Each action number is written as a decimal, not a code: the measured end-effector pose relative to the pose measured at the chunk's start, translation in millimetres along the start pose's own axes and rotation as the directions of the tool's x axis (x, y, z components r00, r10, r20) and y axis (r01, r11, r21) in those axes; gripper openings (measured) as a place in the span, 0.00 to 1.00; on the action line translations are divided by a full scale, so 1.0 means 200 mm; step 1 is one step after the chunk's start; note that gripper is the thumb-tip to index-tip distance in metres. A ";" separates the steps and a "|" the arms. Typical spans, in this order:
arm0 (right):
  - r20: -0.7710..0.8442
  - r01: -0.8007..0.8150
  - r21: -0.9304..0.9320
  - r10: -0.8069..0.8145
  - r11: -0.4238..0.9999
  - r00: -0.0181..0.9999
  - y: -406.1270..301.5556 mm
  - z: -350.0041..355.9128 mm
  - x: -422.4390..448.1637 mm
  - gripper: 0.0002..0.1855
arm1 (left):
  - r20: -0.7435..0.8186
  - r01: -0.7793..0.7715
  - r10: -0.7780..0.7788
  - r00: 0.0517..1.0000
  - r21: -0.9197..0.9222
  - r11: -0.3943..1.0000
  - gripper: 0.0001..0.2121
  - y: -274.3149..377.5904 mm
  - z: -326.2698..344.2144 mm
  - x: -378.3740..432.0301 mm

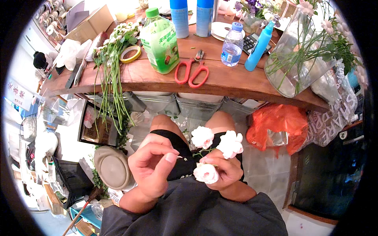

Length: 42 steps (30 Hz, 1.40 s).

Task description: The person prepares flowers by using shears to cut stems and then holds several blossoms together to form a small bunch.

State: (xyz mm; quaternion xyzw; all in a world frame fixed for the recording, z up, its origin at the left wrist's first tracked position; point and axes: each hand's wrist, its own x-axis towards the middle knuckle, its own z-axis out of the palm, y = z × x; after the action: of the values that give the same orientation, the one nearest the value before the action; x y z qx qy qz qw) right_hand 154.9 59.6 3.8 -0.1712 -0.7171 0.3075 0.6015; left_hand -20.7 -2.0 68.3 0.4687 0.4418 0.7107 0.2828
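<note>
My right hand (226, 171) grips the thin green stem of a spray of roses above my lap. Its three pale pink-white blooms are an upper left rose (202, 137), an upper right rose (230, 144) and a lower rose (206, 173). Most of the stem is hidden by the hand. To the left of the blooms, my left hand (155, 165) has its thumb and forefinger pinched together, apart from the flowers. A small pale scrap (179, 157) pokes out at those fingertips, too small to identify.
On the wooden table (141, 70) lie red-handled pruning shears (192, 72), yellow tape (130, 54) and cut roses (113, 67) overhanging its edge. A green jug (159, 44), water bottle (232, 44), blue spray bottle (260, 47) and glass vase (292, 65) stand there. An orange plastic bag (276, 124) is below right.
</note>
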 end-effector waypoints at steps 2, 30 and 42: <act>-0.022 0.000 0.008 0.000 1.000 1.000 0.00 0.00 0.00 0.14 | 0.101 0.063 -0.062 0.993 -0.005 0.998 0.04 0.03 0.01 0.00; -0.068 -0.071 0.089 0.077 0.994 0.995 0.02 0.01 -0.07 0.17 | 0.262 0.453 -0.387 0.884 -0.279 0.847 0.05 0.05 0.13 -0.08; -0.113 -0.125 0.229 0.154 0.965 0.982 0.02 0.02 -0.06 0.14 | 0.198 -0.421 0.372 0.907 0.470 0.776 0.13 0.07 0.13 -0.03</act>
State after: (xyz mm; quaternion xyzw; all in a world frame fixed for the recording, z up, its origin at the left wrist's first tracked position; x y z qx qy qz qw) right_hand 152.4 55.2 -8.1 -0.1729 -0.6241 0.4151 0.6390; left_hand 5.9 -2.5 82.4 0.6413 0.4886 0.5914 0.0153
